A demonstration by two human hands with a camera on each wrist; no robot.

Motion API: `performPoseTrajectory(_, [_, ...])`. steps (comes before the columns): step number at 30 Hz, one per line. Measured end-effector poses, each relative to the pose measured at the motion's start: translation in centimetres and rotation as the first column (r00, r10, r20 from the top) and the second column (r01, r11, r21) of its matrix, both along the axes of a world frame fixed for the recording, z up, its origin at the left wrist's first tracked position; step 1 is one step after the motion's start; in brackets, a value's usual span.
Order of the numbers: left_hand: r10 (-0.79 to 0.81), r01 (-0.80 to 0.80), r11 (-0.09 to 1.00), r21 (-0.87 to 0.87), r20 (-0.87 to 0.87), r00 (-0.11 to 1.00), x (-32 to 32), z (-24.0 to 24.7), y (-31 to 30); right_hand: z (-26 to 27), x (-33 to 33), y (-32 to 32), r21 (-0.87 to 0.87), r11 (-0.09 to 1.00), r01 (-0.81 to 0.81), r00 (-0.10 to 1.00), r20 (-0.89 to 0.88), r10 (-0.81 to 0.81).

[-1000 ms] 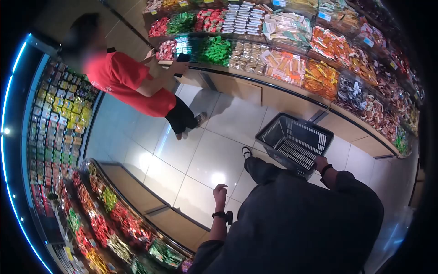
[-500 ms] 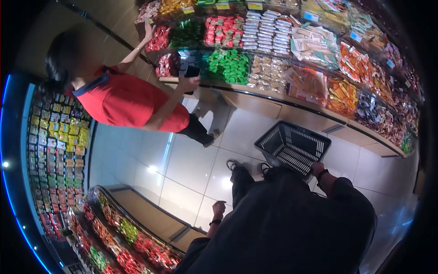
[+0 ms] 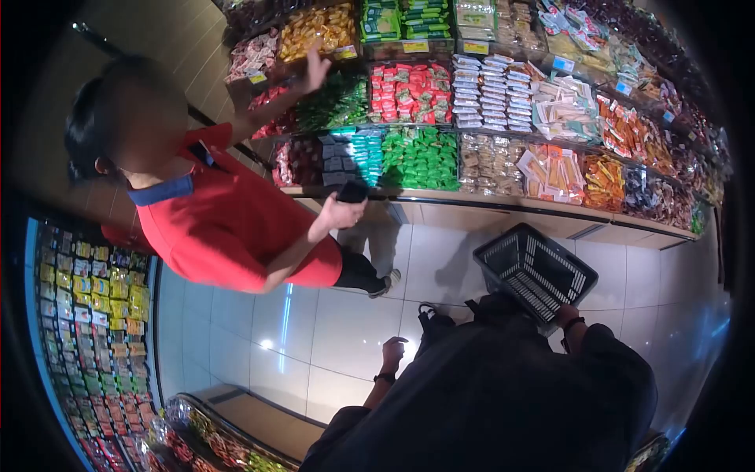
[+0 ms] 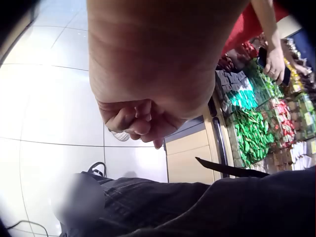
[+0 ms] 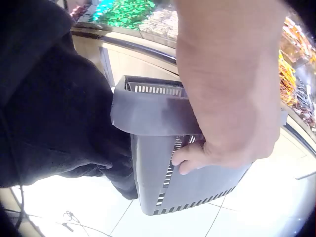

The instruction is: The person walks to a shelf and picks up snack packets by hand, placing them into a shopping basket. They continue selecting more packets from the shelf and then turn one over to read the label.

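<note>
A dark grey shopping basket [image 3: 535,271] with slotted walls hangs at my right side, nothing showing inside it. My right hand [image 3: 568,316] grips it by the near rim; in the right wrist view the fingers [image 5: 190,157] curl under the wide rim [image 5: 153,113]. My left hand [image 3: 393,352] hangs beside my left leg, away from the shelves. Its fingers [image 4: 140,123] are loosely curled with nothing in them, as the left wrist view shows.
A person in a red shirt [image 3: 228,228] stands at front left, holding a phone [image 3: 351,193], other arm stretched over the bins. Ahead runs a tiered candy display [image 3: 421,157] of wrapped sweets. Packets hang on a rack [image 3: 94,315] at left; another candy stand [image 3: 212,440] is at lower left.
The view has turned toward the front display, whose upper tiers show more. The person in red has raised an arm over the bins. My right hand keeps hold of the basket.
</note>
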State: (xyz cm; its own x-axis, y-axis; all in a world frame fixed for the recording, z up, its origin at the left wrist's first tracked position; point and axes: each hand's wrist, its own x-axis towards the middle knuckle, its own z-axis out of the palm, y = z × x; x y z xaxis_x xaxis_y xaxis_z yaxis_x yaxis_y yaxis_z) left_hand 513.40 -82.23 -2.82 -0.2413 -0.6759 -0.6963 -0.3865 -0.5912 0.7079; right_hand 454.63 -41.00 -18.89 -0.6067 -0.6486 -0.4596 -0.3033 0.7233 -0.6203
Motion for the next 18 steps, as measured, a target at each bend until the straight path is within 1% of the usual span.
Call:
performPoseTrajectory(1, [-0.012, 0.012, 1.0, -0.004, -0.005, 1.0, -0.3, 0.1, -1.4, 6.8, 2.4, -3.7, 0.201, 0.977, -0.072, 0.994, -0.069, 0.088])
performPoseTrajectory(2, [-0.076, 0.075, 0.996, -0.052, -0.003, 0.997, -0.6, 0.2, -2.5, 14.7, 5.2, -7.8, 0.397, 0.906, -0.146, 0.973, -0.107, 0.203])
performPoseTrajectory(3, [-0.137, 0.137, 0.986, -0.097, 0.001, 0.991, -1.1, 0.3, -3.4, 12.5, 5.0, -7.4, 0.259, 0.965, 0.031, 0.998, -0.065, -0.015])
performPoseTrajectory(4, [-0.161, 0.16, 0.984, -0.077, -0.008, 0.987, -1.4, -0.1, -4.5, 7.9, 4.4, -5.1, 0.062, 0.939, 0.337, 0.92, 0.188, -0.343])
performPoseTrajectory(5, [-0.174, 0.173, 0.982, -0.073, -0.01, 0.985, -2.1, -0.1, -5.2, 6.0, 4.5, -4.3, -0.04, 0.677, 0.735, 0.572, 0.573, -0.587])
performPoseTrajectory(6, [-0.198, 0.199, 0.975, -0.096, 0.024, 0.98, -3.0, 0.1, -6.0, 4.2, 4.6, -3.6, -0.013, 0.456, 0.89, 0.313, 0.745, -0.589])
performPoseTrajectory(7, [-0.223, 0.229, 0.967, -0.113, 0.062, 0.973, -3.5, 0.3, -6.5, 3.8, 4.5, -2.5, -0.033, 0.576, 0.816, 0.457, 0.648, -0.61])
performPoseTrajectory(8, [-0.258, 0.264, 0.954, -0.14, 0.063, 0.964, -3.8, 0.0, -6.9, 3.5, 4.8, -1.9, 0.047, 0.837, 0.545, 0.785, 0.323, -0.529])
performPoseTrajectory(9, [-0.3, 0.306, 0.937, -0.168, 0.062, 0.952, -4.2, -0.4, -7.7, 3.7, 5.2, -1.6, 0.151, 0.926, 0.347, 0.92, 0.139, -0.367])
performPoseTrajectory(10, [-0.287, 0.288, 0.954, -0.087, 0.026, 0.958, -4.7, -0.7, -8.2, 3.9, 5.6, -1.5, 0.285, 0.945, 0.163, 0.987, -0.039, -0.159])
performPoseTrajectory(11, [-0.319, 0.323, 0.944, -0.073, 0.052, 0.946, -5.5, 0.2, -8.7, 4.4, 6.5, -1.4, 0.319, 0.943, 0.094, 0.994, -0.084, -0.07])
performPoseTrajectory(12, [-0.365, 0.369, 0.928, -0.061, 0.059, 0.929, -5.9, 0.2, -9.1, 2.3, 6.9, -0.6, 0.236, 0.935, 0.266, 0.961, 0.017, -0.277])
performPoseTrajectory(14, [-0.462, 0.464, 0.884, -0.044, 0.063, 0.885, -7.1, 0.3, -9.8, 2.0, 8.3, 0.0, 0.255, 0.855, 0.453, 0.871, 0.081, -0.485])
performPoseTrajectory(16, [-0.521, 0.524, 0.848, -0.076, 0.06, 0.851, -7.7, 0.2, -9.9, 7.3, 11.4, -2.3, 0.357, 0.803, 0.478, 0.871, -0.074, -0.486])
performPoseTrajectory(17, [-0.566, 0.569, 0.819, -0.072, 0.054, 0.823, -7.8, -0.3, -9.8, 10.1, 12.9, -3.0, 0.368, 0.788, 0.494, 0.869, -0.185, -0.458])
performPoseTrajectory(18, [-0.593, 0.593, 0.803, -0.052, 0.02, 0.805, -7.7, -1.6, -9.9, 15.5, 14.4, -4.8, 0.593, 0.787, 0.168, 0.97, -0.241, -0.026])
